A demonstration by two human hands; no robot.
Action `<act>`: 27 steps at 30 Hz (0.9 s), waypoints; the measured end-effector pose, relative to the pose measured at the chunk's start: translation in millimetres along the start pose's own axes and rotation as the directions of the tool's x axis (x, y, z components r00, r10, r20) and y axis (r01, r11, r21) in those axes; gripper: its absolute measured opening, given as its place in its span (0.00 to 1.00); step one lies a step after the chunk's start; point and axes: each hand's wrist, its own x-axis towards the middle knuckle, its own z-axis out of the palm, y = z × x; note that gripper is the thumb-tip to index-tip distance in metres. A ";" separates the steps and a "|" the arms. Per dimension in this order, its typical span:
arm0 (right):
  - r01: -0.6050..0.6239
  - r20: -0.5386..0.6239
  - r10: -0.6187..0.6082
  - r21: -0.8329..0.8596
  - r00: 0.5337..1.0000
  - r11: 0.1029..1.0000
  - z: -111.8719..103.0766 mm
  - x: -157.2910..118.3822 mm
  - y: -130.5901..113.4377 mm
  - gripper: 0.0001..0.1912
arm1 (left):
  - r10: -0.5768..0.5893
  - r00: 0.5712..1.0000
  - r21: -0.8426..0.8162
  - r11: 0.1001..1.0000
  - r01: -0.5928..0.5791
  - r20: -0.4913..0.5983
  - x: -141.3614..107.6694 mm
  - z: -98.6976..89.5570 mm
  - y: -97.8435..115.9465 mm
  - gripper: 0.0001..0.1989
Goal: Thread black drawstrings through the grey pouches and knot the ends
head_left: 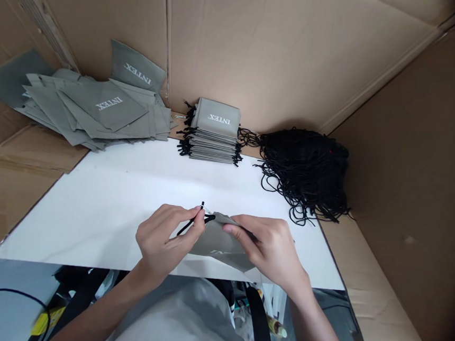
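Low over the front of the white table, my right hand pinches the top edge of a grey fabric pouch with white lettering, partly hidden by the fingers. At the pouch's upper left corner, my left hand is closed, thumb against forefinger, on a black cord. The cord runs from the fingertips into that corner. A thin, shiny metal piece shows at the left fingertips beside the cord; its full shape is too small to make out.
Loose grey pouches lie heaped at the back left. A neat stack of corded pouches stands at the back middle. Black cords form a tangled pile at the back right. Cardboard walls enclose the white table on three sides.
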 end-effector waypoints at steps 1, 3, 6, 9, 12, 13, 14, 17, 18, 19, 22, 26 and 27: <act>0.007 -0.005 -0.007 -0.011 1.000 1.000 0.2 -0.3 0.1 0.21 | -0.048 0.999 -0.019 0.999 0.048 0.013 1.7 -0.1 0.9 0.01; 0.023 -0.018 -0.024 -0.042 1.000 0.999 0.6 -1.0 0.6 0.20 | -0.184 0.979 -0.069 0.979 0.190 0.089 6.6 -1.0 0.7 0.03; 0.063 -0.025 -0.067 -0.126 0.997 0.990 1.7 -2.3 1.6 0.20 | -0.373 0.856 -0.181 0.871 0.456 0.358 16.9 -4.0 -4.2 0.10; 0.103 -0.018 -0.108 -0.181 0.994 0.978 3.2 -3.6 2.7 0.20 | -0.416 0.717 -0.230 0.753 0.617 0.560 26.0 -6.8 -9.2 0.14; 0.119 -0.003 -0.121 -0.169 0.993 0.978 4.0 -5.1 3.5 0.19 | -0.445 0.681 -0.262 0.690 0.674 0.581 32.4 -7.9 -7.7 0.15; 0.124 0.010 -0.124 -0.152 0.992 0.980 3.9 -5.7 3.8 0.19 | -0.453 0.694 -0.289 0.678 0.676 0.560 35.3 -8.1 -6.0 0.15; 0.130 0.029 -0.127 -0.126 0.991 0.983 3.5 -6.5 4.1 0.19 | -0.455 0.718 -0.321 0.676 0.664 0.526 39.3 -8.3 -4.2 0.16; 0.156 0.070 -0.157 0.009 0.985 0.988 0.9 -9.8 5.1 0.19 | -0.401 0.860 -0.383 0.776 0.502 0.316 59.4 -9.5 -3.6 0.16; 0.162 0.072 -0.166 0.062 0.983 0.985 -0.3 -10.9 5.5 0.19 | -0.354 0.910 -0.368 0.834 0.412 0.217 67.9 -10.1 -6.0 0.15; 0.164 0.068 -0.172 0.110 0.983 0.980 -1.5 -11.9 5.8 0.19 | -0.301 0.947 -0.320 0.891 0.321 0.111 76.3 -10.7 -9.7 0.15; 0.142 0.058 -0.155 0.187 0.986 0.972 -4.5 -12.6 6.3 0.19 | -0.164 0.979 -0.057 0.984 0.172 0.122 93.3 -12.9 -23.4 0.14; 0.058 0.075 -0.072 0.176 0.995 0.983 -5.6 -8.6 6.0 0.22 | 0.059 0.950 0.136 0.985 -0.105 0.306 87.8 -18.6 -24.5 0.17; 0.042 0.078 -0.056 0.166 0.995 0.985 -5.3 -7.3 5.8 0.22 | 0.116 0.935 0.114 0.980 -0.163 0.334 83.0 -20.7 -20.4 0.14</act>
